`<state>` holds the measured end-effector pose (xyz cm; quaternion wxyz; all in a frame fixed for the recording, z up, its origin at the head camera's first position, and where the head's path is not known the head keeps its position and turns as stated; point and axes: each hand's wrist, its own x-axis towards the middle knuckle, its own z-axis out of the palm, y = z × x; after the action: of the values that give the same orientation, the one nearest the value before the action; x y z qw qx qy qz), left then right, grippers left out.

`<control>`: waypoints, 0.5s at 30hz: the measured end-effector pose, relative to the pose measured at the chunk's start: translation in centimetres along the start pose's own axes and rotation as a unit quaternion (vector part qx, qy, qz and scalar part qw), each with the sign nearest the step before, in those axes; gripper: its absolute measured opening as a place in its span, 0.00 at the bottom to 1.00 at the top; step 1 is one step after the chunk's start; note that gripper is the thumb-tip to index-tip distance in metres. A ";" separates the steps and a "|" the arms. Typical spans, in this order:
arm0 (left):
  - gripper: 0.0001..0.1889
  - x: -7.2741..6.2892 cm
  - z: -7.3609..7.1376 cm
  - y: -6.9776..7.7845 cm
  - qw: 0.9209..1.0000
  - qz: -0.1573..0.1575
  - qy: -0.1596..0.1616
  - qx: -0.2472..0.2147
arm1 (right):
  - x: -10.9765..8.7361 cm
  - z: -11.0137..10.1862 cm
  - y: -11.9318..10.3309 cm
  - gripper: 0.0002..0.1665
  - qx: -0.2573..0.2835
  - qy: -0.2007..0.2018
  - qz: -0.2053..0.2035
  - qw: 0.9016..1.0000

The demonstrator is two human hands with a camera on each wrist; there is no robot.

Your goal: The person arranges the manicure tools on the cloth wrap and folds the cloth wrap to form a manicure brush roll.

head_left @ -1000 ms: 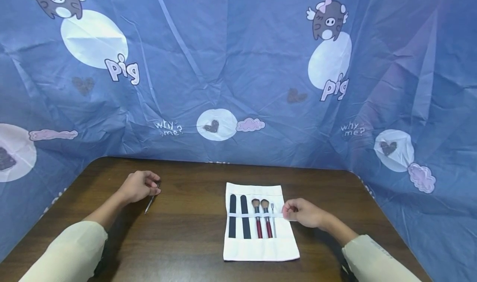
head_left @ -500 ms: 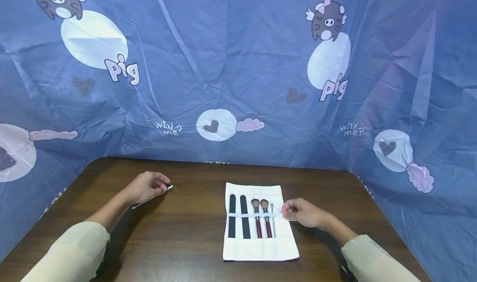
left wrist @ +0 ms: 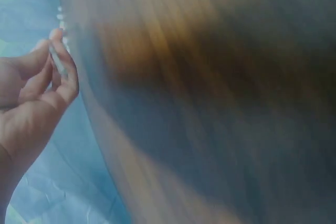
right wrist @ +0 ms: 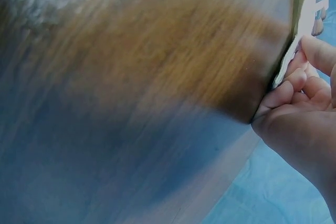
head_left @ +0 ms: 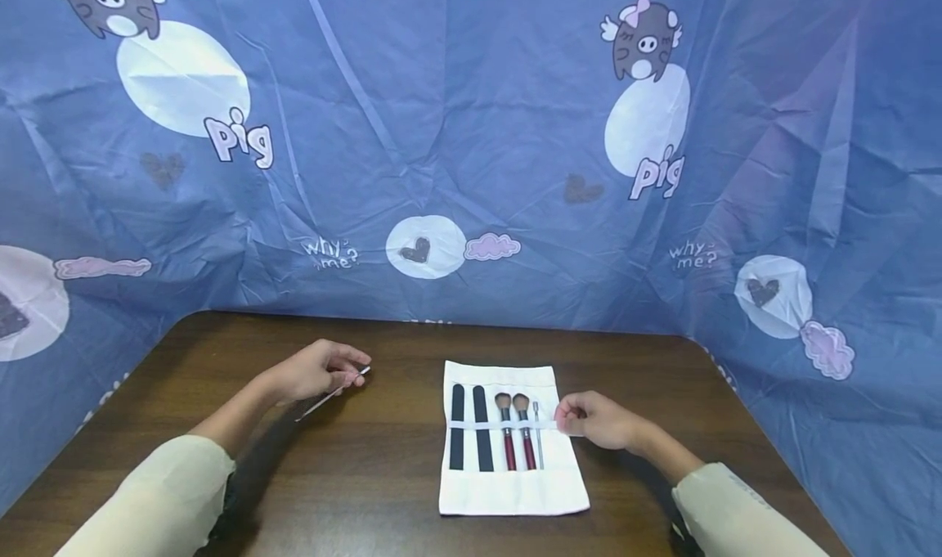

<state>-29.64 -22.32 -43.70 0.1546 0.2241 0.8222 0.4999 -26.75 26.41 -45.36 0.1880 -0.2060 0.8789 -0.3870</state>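
My left hand (head_left: 312, 373) pinches a thin silver rod-like tool (head_left: 318, 407) above the left half of the table. One bright end of it shows past the fingertips, and its thin shaft slants down to the left. In the left wrist view a short piece of the tool (left wrist: 58, 61) shows between thumb and fingers. My right hand (head_left: 603, 420) pinches the right edge of a white cloth roll-up pouch (head_left: 515, 494), lying unrolled. Under its band sit two black nail files (head_left: 482, 442), two makeup brushes (head_left: 526, 438) with red handles and a slim silver tool (head_left: 540, 438).
The brown wooden table (head_left: 368, 475) spreads around the pouch, with bare wood between it and my left hand. A blue printed cloth (head_left: 471, 156) hangs behind the table and along both sides.
My left hand has moved to the right with the rod-like tool, which has tilted from steep to a flatter slant. The right hand keeps its grip on the pouch's edge.
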 end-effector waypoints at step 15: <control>0.21 6.3 5.2 3.0 0.986 -0.014 0.077 -0.144 | 0.0 0.1 -0.2 0.04 0.001 0.004 0.006 1.000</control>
<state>-31.83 -13.89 -43.58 0.1286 0.1484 0.7542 0.6266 -26.66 26.23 -45.25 0.1872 -0.1994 0.8804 -0.3874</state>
